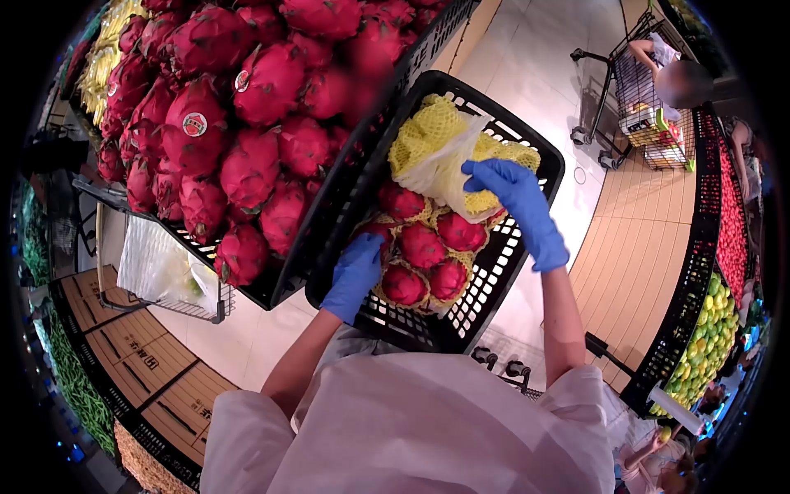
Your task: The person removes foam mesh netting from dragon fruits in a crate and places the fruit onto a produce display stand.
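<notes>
While red dragon fruit [421, 245] sit in a black crate [444, 333] beside a heaped display bin [325, 206], cradled in yellow foam netting [432, 123] that likely guards against bruises, a person's gloved right hand [512, 196] pinches clear plastic [448, 169] at the far end, seemingly keeping it off the fruit. The gloved left hand [355, 267] touches fruit along the left side, perhaps for steadiness; whether it grips is hidden.

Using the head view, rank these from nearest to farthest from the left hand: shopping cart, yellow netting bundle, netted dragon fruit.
From the left hand:
1. Netted dragon fruit, beside it, in the basket
2. Yellow netting bundle, basket's far end
3. Shopping cart, upper right
</notes>
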A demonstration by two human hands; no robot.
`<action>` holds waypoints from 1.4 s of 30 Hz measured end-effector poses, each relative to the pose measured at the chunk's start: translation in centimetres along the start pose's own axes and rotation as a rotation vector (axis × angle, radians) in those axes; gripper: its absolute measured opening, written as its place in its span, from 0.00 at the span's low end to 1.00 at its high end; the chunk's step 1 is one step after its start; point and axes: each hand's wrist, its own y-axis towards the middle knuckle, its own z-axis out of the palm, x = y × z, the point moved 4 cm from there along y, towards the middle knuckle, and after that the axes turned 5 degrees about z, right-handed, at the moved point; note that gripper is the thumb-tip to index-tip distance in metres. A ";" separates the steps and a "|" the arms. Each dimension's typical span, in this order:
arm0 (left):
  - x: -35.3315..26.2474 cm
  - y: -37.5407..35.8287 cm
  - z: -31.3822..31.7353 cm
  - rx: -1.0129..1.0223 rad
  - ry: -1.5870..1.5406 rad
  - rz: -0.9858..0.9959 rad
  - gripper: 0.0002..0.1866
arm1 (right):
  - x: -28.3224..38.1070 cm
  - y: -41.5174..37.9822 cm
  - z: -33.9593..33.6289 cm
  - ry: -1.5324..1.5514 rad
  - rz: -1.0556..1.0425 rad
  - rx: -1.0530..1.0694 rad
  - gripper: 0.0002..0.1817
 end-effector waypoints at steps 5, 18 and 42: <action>0.0 -3.4 -2.8 0.105 0.038 -0.246 0.14 | -9.3 -1.2 11.6 -0.166 -0.109 0.121 0.23; -1.0 -5.9 -4.4 0.012 -0.136 -0.210 0.15 | -13.4 3.3 25.6 -1.385 -0.600 0.049 0.37; -4.4 -3.8 -5.9 -0.367 -0.378 -0.375 0.20 | -8.3 -3.8 15.5 -0.281 -0.476 0.030 0.51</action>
